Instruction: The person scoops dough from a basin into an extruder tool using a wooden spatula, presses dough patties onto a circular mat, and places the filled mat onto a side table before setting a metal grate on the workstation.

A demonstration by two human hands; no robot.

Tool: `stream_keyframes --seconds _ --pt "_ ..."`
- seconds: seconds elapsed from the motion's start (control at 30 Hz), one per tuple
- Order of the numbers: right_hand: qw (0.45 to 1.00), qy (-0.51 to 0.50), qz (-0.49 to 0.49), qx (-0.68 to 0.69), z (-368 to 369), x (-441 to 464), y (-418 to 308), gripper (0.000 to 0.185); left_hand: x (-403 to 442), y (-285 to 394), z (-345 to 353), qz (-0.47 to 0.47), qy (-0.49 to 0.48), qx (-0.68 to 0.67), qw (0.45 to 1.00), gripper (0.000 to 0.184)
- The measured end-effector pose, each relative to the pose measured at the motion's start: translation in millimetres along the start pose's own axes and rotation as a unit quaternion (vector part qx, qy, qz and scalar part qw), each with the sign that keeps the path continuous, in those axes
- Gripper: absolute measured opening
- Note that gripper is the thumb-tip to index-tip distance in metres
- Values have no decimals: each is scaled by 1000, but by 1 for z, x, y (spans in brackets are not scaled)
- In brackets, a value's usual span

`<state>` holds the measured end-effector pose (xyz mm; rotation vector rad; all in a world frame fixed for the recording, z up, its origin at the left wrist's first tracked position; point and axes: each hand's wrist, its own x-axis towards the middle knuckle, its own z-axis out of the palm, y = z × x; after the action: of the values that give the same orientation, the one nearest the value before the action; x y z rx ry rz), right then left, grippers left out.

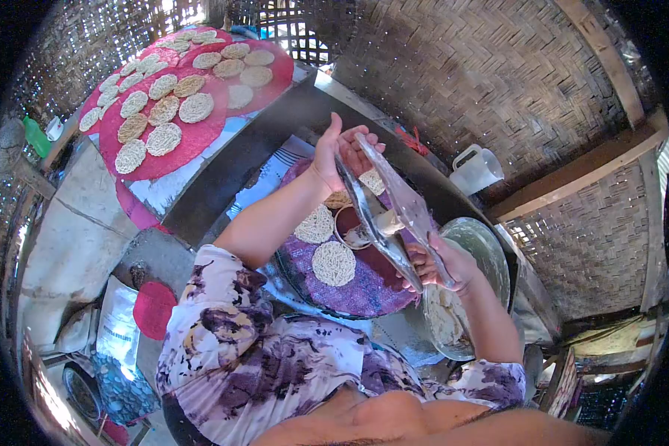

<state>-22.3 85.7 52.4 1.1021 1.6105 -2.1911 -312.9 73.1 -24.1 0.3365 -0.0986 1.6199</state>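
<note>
In the head view, the dark board (pixel 363 208) and the pale board (pixel 401 189) stand on edge, tilted, and hide much behind them. Only parts of two noodle discs (pixel 372 181) show past them, and a round rimmed thing (pixel 340 236) beside the dark board is half covered, its make hard to tell. Part of the left hand (pixel 338 156) is masked by the boards' far ends, and some of the fingertips of the right hand (pixel 453 264) disappear behind the near ends. The basin (pixel 507 260) at right, with pale paste (pixel 446 321) in it, is partly covered by the right forearm.

The boards lie between the two hands, with a gap between them and a whitish cylinder (pixel 389 221) in that gap, well apart from the fingers of both. The left hand is at the far ends, thumb raised away from the fingers, which curve around there; how firmly they press cannot be told. The right hand pinches the pale board near its near end, thumb on the right, fingers reaching left. Below, the purple mat (pixel 312 271) bears two fully visible noodle discs, left of the boards.
</note>
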Motion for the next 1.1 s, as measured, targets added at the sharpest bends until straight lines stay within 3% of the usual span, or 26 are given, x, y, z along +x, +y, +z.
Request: stream_keyframes --seconds 0.5,0.67,0.77,0.93,1.1 --pt "983 123 -109 -88 0 24 -12 52 32 17 6 3 -24 58 998 49" --pt "980 154 -67 -106 0 4 -11 47 27 -5 8 0 28 31 999 48" --pt "976 173 -97 -93 7 0 0 46 20 -11 -1 -1 33 35 999 49" --pt "983 148 -74 -76 24 -2 5 44 -3 -5 7 -28 48 14 998 53" --pt "979 174 -77 -78 39 10 -1 43 -4 6 21 32 131 96 986 49"
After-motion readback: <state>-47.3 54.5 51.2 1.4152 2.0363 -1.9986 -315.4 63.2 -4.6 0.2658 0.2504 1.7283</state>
